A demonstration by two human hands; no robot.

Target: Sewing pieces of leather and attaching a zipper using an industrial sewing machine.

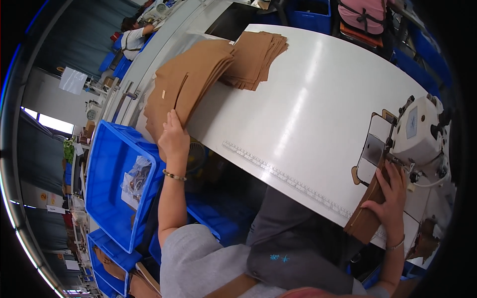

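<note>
My left hand (174, 138) is closed on the near edge of a brown fabric panel (181, 82), which lies on top of a fanned stack. The panel has a dark slit and a small pale tag. Behind it is a second stack of smaller brown fabric pieces (252, 57). At the far right, my right hand (390, 196) lies with fingers and thumb spread on a folded brown fabric piece (365, 218). That piece runs up to the white sewing machine (417, 129); the needle area is hard to make out.
A white worktable (293, 99) carries a printed ruler (288, 176) along its near edge. Left of my left arm stands a blue bin (107, 174) with a plastic bag of parts (136, 181). A lower blue bin (107, 260) holds brown pieces. Other people sit beyond the table.
</note>
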